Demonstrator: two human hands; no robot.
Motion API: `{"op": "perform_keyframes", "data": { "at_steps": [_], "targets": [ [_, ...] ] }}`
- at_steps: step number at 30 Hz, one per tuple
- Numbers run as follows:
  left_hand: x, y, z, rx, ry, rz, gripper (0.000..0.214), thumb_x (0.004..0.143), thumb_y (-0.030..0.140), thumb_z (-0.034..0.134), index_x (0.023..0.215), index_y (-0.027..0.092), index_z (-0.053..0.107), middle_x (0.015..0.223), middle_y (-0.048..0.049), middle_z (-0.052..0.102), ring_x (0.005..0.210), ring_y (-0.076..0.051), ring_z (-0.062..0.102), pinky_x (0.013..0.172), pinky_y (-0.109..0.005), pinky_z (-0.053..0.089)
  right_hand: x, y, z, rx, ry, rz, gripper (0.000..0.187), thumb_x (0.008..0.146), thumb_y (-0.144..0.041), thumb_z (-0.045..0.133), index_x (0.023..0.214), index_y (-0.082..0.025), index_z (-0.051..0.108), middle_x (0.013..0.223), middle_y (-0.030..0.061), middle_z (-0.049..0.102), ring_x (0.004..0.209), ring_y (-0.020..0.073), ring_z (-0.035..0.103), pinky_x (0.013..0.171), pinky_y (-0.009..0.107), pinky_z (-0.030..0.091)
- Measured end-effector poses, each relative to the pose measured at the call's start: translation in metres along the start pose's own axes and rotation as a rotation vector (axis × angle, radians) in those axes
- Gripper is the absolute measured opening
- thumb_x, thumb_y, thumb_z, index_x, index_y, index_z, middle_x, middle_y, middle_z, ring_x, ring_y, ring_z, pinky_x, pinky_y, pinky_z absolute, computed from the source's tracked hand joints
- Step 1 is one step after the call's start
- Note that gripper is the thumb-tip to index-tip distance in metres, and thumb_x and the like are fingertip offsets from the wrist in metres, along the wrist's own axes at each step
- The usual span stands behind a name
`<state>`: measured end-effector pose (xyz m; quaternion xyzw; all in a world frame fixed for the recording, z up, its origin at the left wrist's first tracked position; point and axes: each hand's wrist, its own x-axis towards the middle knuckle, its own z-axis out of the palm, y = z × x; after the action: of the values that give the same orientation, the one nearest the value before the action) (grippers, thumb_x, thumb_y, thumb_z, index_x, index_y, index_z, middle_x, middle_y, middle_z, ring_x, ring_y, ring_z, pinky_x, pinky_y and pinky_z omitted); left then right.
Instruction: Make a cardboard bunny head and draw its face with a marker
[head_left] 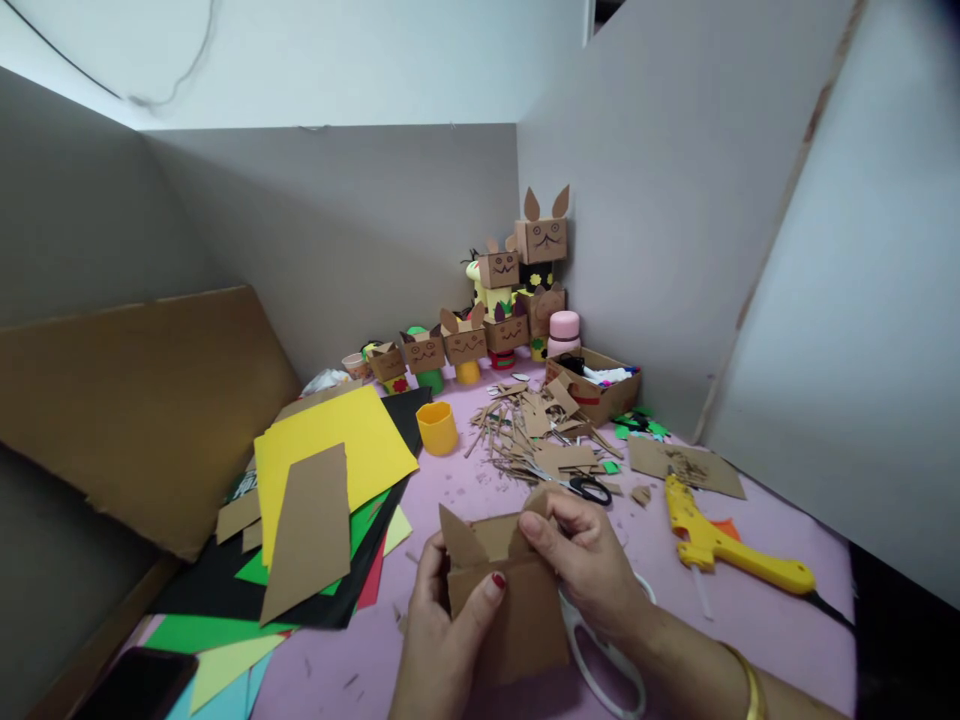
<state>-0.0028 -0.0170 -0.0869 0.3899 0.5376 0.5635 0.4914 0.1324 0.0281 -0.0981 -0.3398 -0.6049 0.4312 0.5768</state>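
Observation:
A small brown cardboard box (525,625) is held low over the table at the front. My left hand (442,630) grips its left side, thumb across the front face. A pointed cardboard ear (459,537) stands up at the box's top left corner. With thumb and fingers, my right hand (589,560) pinches a second cardboard ear (517,541) at the top right; its fingers partly cover that ear. White-handled scissors (626,678) lie beneath the right hand, their blades hidden. To the right rests a yellow glue gun (739,555).
Cardboard scraps (536,420) and black-handled scissors (591,489) lie mid-table. Yellow paper (315,430) and a cardboard sheet (311,530) are stacked left, near a phone (135,685). Behind stand a yellow cup (437,428), several box-headed figures (465,342) and an open box (600,400). Partitions enclose the table.

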Motion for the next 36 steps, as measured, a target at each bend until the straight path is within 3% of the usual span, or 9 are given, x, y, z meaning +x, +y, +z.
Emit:
{"op": "perform_keyframes", "data": {
  "at_steps": [7, 11, 17, 24, 36],
  "targets": [
    [0.0015, 0.0022, -0.0003, -0.030, 0.001, 0.006, 0.052, 0.061, 0.039, 0.076, 0.104, 0.022, 0.052, 0.098, -0.0077, 0.072, 0.088, -0.030, 0.069, 0.071, -0.034, 0.055, 0.0001, -0.0043, -0.0014, 0.090, 0.004, 0.014, 0.043, 0.092, -0.049, 0.039, 0.063, -0.019, 0.052, 0.066, -0.0001, 0.046, 0.068, 0.0156, 0.044, 0.067, 0.029, 0.037],
    [0.0022, 0.0029, -0.0005, -0.028, 0.020, 0.013, 0.050, 0.060, 0.037, 0.076, 0.102, 0.022, 0.052, 0.097, -0.0066, 0.071, 0.087, -0.028, 0.068, 0.074, -0.034, 0.054, 0.0011, -0.0030, -0.0027, 0.072, -0.028, 0.028, 0.029, 0.087, -0.046, 0.052, 0.076, -0.019, 0.057, 0.075, 0.0011, 0.053, 0.074, 0.0163, 0.048, 0.069, 0.028, 0.038],
    [0.0020, 0.0020, 0.0001, 0.035, 0.064, 0.046, 0.052, 0.057, 0.040, 0.076, 0.100, 0.021, 0.055, 0.091, -0.0054, 0.070, 0.082, -0.027, 0.067, 0.068, -0.032, 0.054, 0.0036, 0.0001, -0.0044, -0.102, -0.042, 0.009, 0.038, 0.086, -0.045, 0.053, 0.058, -0.019, 0.051, 0.064, -0.0003, 0.050, 0.067, 0.0153, 0.045, 0.063, 0.027, 0.035],
    [0.0013, 0.0011, -0.0003, 0.039, 0.041, 0.085, 0.047, 0.060, 0.039, 0.075, 0.098, 0.021, 0.055, 0.088, -0.0039, 0.069, 0.079, -0.025, 0.066, 0.063, -0.029, 0.052, 0.0053, -0.0039, -0.0069, -0.147, -0.078, -0.050, 0.038, 0.086, -0.043, 0.053, 0.057, -0.019, 0.052, 0.061, -0.0010, 0.052, 0.064, 0.0146, 0.047, 0.063, 0.027, 0.034],
    [0.0034, -0.0007, -0.0045, 0.026, 0.012, 0.069, 0.053, 0.061, 0.039, 0.076, 0.104, 0.021, 0.051, 0.101, -0.0079, 0.068, 0.095, -0.030, 0.065, 0.074, -0.034, 0.052, 0.0063, -0.0030, -0.0065, -0.163, -0.092, -0.086, 0.036, 0.087, -0.040, 0.052, 0.058, -0.019, 0.052, 0.064, -0.0001, 0.052, 0.068, 0.0158, 0.048, 0.068, 0.029, 0.034]
  ]
}}
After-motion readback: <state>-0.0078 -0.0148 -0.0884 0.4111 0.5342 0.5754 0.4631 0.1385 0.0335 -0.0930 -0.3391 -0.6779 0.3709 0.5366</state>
